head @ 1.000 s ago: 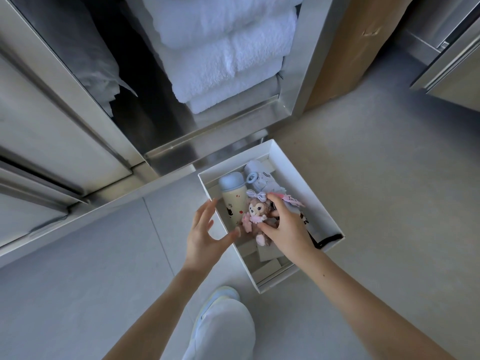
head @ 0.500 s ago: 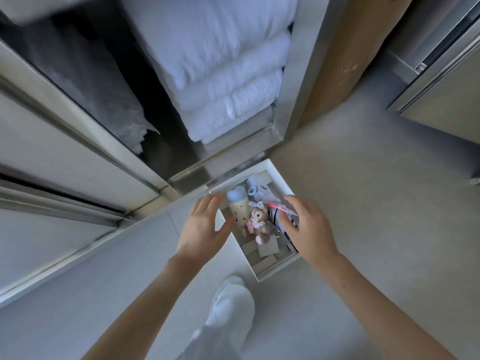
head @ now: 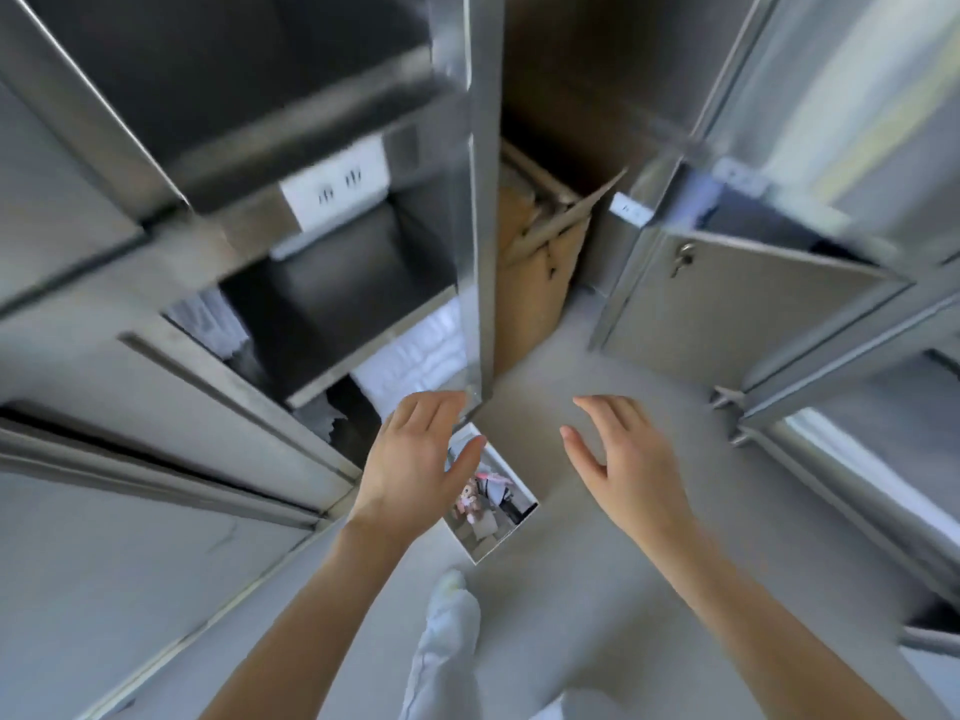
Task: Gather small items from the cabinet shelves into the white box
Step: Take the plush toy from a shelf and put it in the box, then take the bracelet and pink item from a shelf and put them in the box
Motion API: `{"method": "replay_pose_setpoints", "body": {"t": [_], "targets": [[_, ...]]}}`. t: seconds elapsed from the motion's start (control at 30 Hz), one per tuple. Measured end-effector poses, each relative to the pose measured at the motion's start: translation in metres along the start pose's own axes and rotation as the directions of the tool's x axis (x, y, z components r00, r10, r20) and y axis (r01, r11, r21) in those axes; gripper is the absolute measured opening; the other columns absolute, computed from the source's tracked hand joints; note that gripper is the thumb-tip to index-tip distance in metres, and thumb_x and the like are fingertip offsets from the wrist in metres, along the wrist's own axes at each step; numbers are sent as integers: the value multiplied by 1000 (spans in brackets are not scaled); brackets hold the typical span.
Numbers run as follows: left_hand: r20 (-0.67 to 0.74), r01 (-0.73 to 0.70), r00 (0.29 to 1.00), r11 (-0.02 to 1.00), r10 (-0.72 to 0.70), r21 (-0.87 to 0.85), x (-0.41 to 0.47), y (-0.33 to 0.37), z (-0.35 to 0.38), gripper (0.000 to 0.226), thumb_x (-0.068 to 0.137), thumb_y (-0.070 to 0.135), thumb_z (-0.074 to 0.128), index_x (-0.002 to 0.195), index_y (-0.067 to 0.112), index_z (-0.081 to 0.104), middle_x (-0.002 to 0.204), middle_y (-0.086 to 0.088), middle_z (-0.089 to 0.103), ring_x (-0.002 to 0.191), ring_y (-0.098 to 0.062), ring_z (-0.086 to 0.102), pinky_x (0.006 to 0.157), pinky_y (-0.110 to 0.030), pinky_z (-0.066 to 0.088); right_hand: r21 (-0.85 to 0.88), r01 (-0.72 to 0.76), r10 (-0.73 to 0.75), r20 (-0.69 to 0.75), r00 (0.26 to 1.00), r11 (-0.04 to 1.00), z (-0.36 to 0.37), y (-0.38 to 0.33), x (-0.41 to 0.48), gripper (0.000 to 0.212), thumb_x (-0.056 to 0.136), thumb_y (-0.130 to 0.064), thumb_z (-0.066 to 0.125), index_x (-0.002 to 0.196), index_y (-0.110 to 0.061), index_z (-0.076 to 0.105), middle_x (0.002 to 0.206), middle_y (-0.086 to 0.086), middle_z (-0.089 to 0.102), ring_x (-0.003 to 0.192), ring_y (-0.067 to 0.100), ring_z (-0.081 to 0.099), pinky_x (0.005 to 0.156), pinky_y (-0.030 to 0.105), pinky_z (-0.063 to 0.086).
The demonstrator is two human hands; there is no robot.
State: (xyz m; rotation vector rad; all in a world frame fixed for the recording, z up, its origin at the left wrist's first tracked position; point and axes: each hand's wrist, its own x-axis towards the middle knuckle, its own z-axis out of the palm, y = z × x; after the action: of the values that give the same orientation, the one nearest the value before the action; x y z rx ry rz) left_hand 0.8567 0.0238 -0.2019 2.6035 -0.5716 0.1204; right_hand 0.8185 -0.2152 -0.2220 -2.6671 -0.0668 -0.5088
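The cabinet point(head: 475, 200) was bare metal with a brushed, faintly glossy sheen, and the folded towels point(head: 415, 361) on its shelf looked like thick, nubby white cloth. Beside it the carton point(head: 530, 293) was matt brown cardboard, and the floor point(head: 597, 553) was smooth, matt grey. The white box point(head: 506, 535) had smooth, matt walls, and the plush toy point(head: 466, 504) inside looked soft and fuzzy.

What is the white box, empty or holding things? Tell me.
Holding things: the white box on the floor contains a pink plush toy and other blurred items; the left hand hides part.
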Motion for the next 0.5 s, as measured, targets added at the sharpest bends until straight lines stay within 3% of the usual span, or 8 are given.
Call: {"method": "replay_pose_setpoints", "body": {"t": [0.13, 0.23, 0.37, 0.5], "targets": [[-38, -128, 991, 991, 126, -48, 1, 92, -82, 50, 93, 42, 45, 128, 9, 57, 122, -2, 62, 115, -25, 53, 99, -36, 43, -31, -75, 72, -102, 992, 997, -127, -25, -11, 37, 93, -36, 54, 109, -5, 69, 103, 8, 69, 97, 29, 61, 84, 32, 44], [-81, -229, 971, 971, 224, -66, -6, 156, -122, 51, 93, 44, 44, 130, 11, 56, 121, -2, 61, 115, -22, 51, 100, -33, 41, -76, -106, 92, -174, 980, 991, -206, -35, -33, 38, 92, -36, 54, 109, -5, 68, 102, 8, 69, 96, 29, 61, 84, 34, 46], [-101, -350, 935, 931, 341, -103, -13, 230, -143, 53, 93, 46, 43, 130, 11, 56, 121, -1, 61, 114, -20, 52, 100, -24, 34, -104, -174, 144, -250, 958, 979, -281, -35, -70, 41, 93, -37, 53, 112, -5, 68, 105, 7, 69, 98, 28, 62, 82, 39, 53], [-49, -495, 868, 856, 494, -148, -13, 287, -139, 53, 92, 46, 45, 129, 9, 57, 121, -2, 63, 111, -21, 55, 98, -27, 38, -134, -305, 250, -320, 914, 943, -325, -30, -110, 43, 94, -41, 51, 114, -6, 67, 106, 6, 68, 99, 26, 62, 82, 39, 53]]}}
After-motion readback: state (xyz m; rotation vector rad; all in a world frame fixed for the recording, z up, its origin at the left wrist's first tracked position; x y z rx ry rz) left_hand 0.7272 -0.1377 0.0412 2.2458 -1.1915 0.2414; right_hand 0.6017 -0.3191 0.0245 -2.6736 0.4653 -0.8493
